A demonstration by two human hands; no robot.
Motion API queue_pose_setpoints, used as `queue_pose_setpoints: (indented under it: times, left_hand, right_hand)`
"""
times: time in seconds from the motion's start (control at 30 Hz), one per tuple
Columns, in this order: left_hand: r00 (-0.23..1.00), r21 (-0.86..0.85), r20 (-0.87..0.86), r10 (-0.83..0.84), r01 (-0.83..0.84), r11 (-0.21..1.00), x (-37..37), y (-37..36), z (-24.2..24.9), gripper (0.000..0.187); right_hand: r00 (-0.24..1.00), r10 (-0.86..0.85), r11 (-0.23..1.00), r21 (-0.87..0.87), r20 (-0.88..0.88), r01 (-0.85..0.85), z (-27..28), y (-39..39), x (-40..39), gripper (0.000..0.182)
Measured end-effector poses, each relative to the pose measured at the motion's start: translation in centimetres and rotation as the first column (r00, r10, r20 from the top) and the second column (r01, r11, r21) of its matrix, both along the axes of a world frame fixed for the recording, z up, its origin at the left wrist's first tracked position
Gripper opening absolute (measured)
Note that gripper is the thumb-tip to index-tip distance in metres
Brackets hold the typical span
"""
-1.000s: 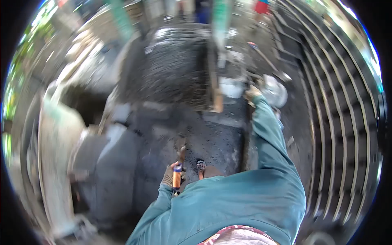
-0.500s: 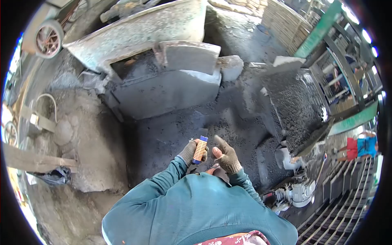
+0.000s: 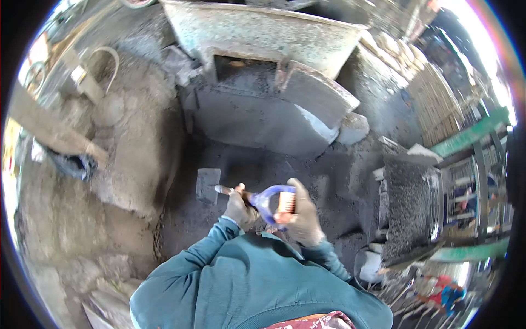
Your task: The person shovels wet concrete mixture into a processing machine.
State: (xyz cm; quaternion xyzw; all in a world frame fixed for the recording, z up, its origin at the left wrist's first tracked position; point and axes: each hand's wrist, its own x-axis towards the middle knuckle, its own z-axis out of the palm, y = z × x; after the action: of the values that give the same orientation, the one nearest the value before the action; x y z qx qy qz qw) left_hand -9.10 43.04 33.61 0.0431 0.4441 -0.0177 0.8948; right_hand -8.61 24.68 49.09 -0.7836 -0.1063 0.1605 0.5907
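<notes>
Gloved, my left hand [image 3: 241, 211] is closed around a thin, dark-shafted object with a pale tip [image 3: 222, 189] that points left. My gloved right hand [image 3: 307, 216] grips an orange-and-white ribbed piece [image 3: 286, 205]. A blurred blue loop [image 3: 264, 202] curves between the ribbed piece and my left hand; how it joins them is unclear. Both hands are raised close together in front of my chest, above the dark, gritty floor [image 3: 208, 219]. A flat grey slab [image 3: 209, 185] lies beyond my left hand.
A long pale trough [image 3: 263, 30] stands ahead, with a curved grey panel [image 3: 315, 93] before it. An earthen ledge [image 3: 137, 137] rises at left. On the right are a bed of dark granular material [image 3: 408, 203] and green beams [image 3: 471, 131]. A person [image 3: 449, 293] is at lower right.
The view has shifted, moving the surroundings. The ribbed piece has passed from my left hand to my right. A blue loop and thin pale-tipped object now show. My right hand has closed.
</notes>
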Motion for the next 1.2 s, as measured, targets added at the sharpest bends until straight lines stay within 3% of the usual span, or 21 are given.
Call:
queue_pose_setpoints:
  times: [0.07, 0.1, 0.13, 0.2, 0.23, 0.33, 0.4, 0.47, 0.53, 0.6, 0.67, 0.73, 0.77, 0.83, 0.9, 0.97, 1.0, 1.07, 1.1, 1.17, 1.2]
  left_hand:
    - [0.986, -0.099, -0.097, 0.136, -0.145, 0.984, 0.5, 2.2, -3.7, 0.032]
    - [0.966, -0.097, -0.090, 0.244, -0.252, 0.963, 0.4, 3.1, -6.7, 0.043]
    - [0.946, -0.071, -0.083, 0.313, -0.318, 0.945, -0.2, 3.8, -6.7, 0.045]
    - [0.890, -0.036, -0.060, 0.451, -0.454, 0.890, -0.5, 4.8, -6.3, 0.050]
    - [0.852, -0.063, -0.081, 0.517, -0.522, 0.850, -0.8, 5.4, -6.7, 0.055]
    - [0.749, 0.106, 0.060, 0.660, -0.663, 0.741, -4.0, 7.3, -4.9, 0.048]
    - [0.706, 0.234, 0.011, 0.708, -0.690, 0.685, -6.0, 9.4, -4.3, 0.040]
    - [0.672, 0.285, -0.091, 0.735, -0.690, 0.665, -8.2, 12.0, -5.5, 0.037]
    - [0.639, 0.357, -0.021, 0.769, -0.714, 0.603, -11.5, 14.3, -5.1, 0.033]
    - [0.589, 0.509, 0.095, 0.802, -0.722, 0.469, -14.2, 16.5, -3.5, 0.030]
    - [0.485, 0.524, 0.130, 0.865, -0.774, 0.356, -16.5, 20.4, -3.1, 0.027]
    - [0.355, 0.607, 0.141, 0.924, -0.769, 0.203, -18.6, 24.3, -2.0, 0.024]
    - [0.334, 0.643, 0.173, 0.927, -0.751, 0.150, -20.1, 26.1, -2.1, 0.024]
    - [0.326, 0.684, 0.329, 0.886, -0.729, 0.014, -23.5, 29.2, -4.3, 0.025]
    - [0.264, 0.722, 0.337, 0.904, -0.688, -0.068, -27.0, 31.1, -4.6, 0.025]
    - [0.197, 0.765, 0.378, 0.905, -0.617, -0.185, -29.7, 31.9, -4.6, 0.028]
    - [0.171, 0.786, 0.412, 0.895, -0.563, -0.255, -31.1, 31.9, -4.7, 0.030]
    - [0.132, 0.810, 0.298, 0.945, -0.559, -0.177, -35.1, 32.4, -6.3, 0.034]
    - [0.132, 0.851, 0.246, 0.960, -0.503, -0.149, -36.7, 32.1, -6.8, 0.036]
    - [0.110, 0.892, 0.192, 0.975, -0.434, -0.127, -38.4, 30.7, -7.2, 0.037]
    - [0.093, 0.896, 0.192, 0.977, -0.422, -0.136, -38.8, 29.9, -6.6, 0.036]
  right_hand:
    - [0.991, -0.004, 0.966, 0.256, -0.133, 0.038, 5.1, -3.0, 1.0, 0.102]
    - [0.983, -0.115, 0.940, 0.303, -0.141, 0.154, 7.9, -4.0, 1.7, 0.103]
    - [0.989, -0.106, 0.918, 0.372, -0.101, 0.136, 9.7, -6.0, 2.8, 0.099]
    - [0.962, -0.273, 0.911, 0.317, -0.015, 0.263, 9.0, -10.5, 6.4, 0.091]
    - [0.983, -0.175, 0.932, 0.331, 0.058, 0.146, 7.3, -13.5, 8.7, 0.090]
    - [0.998, -0.055, 0.939, 0.340, -0.020, 0.058, -2.6, -18.8, 14.5, 0.076]
    - [0.999, -0.040, 0.944, 0.327, -0.031, 0.048, -10.1, -18.2, 15.8, 0.057]
    - [0.968, -0.051, 0.968, 0.228, -0.246, 0.109, -17.1, -16.1, 16.1, 0.042]
    - [0.970, 0.024, 0.997, 0.080, -0.241, -0.005, -27.8, -14.0, 16.8, 0.054]
    - [0.992, 0.115, 0.983, -0.137, -0.056, -0.122, -33.5, -7.9, 15.1, 0.053]
    - [0.927, 0.363, 0.705, -0.625, -0.089, -0.336, -40.1, -3.0, 15.2, 0.048]
    - [0.811, 0.583, 0.618, -0.627, -0.041, -0.475, -33.1, 5.7, 11.7, 0.037]
    - [0.849, 0.515, 0.666, -0.569, -0.115, -0.482, -37.9, 8.1, 12.1, 0.022]
    - [0.624, 0.782, 0.451, -0.699, 0.009, -0.555, -32.2, 16.0, 11.1, 0.022]
    - [0.525, 0.850, 0.408, -0.692, 0.050, -0.595, -30.9, 22.6, 11.5, 0.021]
    - [0.569, 0.822, 0.463, -0.571, -0.009, -0.678, -29.3, 29.1, 11.8, 0.022]
    - [0.496, 0.868, 0.401, -0.635, 0.032, -0.661, -25.1, 32.7, 11.1, 0.022]
    - [0.485, 0.871, 0.438, -0.562, 0.074, -0.701, -26.0, 39.1, 11.6, 0.020]
    - [0.574, 0.819, 0.523, -0.408, -0.003, -0.748, -27.2, 42.4, 11.4, 0.024]
    - [0.543, 0.839, 0.506, -0.311, -0.040, -0.804, -24.6, 49.4, 10.4, 0.044]
    - [0.499, 0.865, 0.488, -0.325, 0.057, -0.810, -24.5, 53.4, 10.3, 0.044]
